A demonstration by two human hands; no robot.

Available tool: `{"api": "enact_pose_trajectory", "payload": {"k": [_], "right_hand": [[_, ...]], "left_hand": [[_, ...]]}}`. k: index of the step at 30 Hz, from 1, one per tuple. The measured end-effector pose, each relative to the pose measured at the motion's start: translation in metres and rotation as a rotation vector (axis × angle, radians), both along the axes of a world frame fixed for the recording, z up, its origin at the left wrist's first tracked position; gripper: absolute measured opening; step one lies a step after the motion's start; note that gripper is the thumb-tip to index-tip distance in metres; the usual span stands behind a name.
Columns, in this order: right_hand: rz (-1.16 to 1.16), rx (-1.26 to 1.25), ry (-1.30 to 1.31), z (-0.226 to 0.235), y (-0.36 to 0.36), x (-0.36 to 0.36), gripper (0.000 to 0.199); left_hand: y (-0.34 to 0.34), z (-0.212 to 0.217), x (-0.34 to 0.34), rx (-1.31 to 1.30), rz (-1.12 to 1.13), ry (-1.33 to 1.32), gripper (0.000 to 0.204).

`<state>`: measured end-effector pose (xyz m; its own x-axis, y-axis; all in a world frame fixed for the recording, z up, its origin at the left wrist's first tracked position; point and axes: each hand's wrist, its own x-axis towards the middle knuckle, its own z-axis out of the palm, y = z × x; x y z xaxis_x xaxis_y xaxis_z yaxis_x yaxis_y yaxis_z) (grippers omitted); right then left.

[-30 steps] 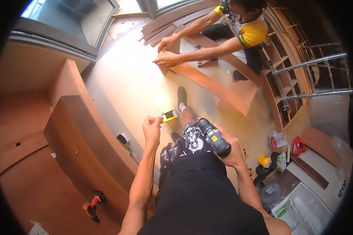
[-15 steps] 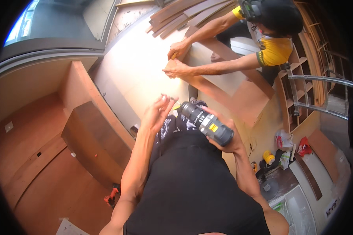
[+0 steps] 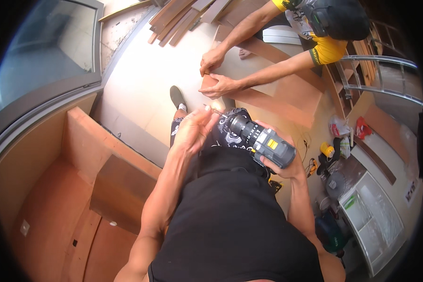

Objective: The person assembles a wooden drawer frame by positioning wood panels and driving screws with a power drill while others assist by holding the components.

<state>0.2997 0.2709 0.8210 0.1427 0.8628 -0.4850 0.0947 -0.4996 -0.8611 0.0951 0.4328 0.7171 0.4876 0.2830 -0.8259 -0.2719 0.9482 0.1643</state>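
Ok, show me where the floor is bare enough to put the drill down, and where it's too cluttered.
Bare floor lies pale between the glass door, the plank pile and the shoe. The open wooden cabinet also has bare room inside. Crowded: right of the drill among bags and tools, and around the co-worker's hands on the board.

The setting is a room under carpentry fit-out, serving as a makeshift joinery worksite. Unfinished reddish-brown plywood cabinet carcasses (image 3: 80,188) occupy the 8 o'clock area. Loose brown wooden strips (image 3: 178,19) lie stacked on the pale floor at 12 o'clock. A co-worker's hands (image 3: 218,75) press on a flat brown board (image 3: 277,94) at 1 o'clock. A silver metal ladder (image 3: 376,75) stands at 2 o'clock, and scattered tools and bags (image 3: 338,141) lie at 3 o'clock.
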Motion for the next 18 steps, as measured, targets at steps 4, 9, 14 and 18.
{"api": "enact_pose_trajectory", "payload": {"k": [4,9,14,18], "right_hand": [[-0.096,-0.135,-0.086,0.027,0.03,-0.061,0.083],[-0.219,-0.266,-0.214,0.02,0.058,-0.118,0.084],[-0.45,-0.252,-0.236,-0.03,0.084,-0.148,0.083],[-0.529,-0.314,-0.172,-0.072,0.1,-0.156,0.087]], "left_hand": [[0.013,-0.033,-0.029,-0.026,-0.225,-0.009,0.007],[0.027,-0.077,-0.046,-0.183,-0.315,0.027,0.015],[0.047,-0.11,-0.019,-0.179,-0.246,0.136,0.08],[0.06,-0.15,-0.007,-0.018,-0.283,0.236,0.071]]}}
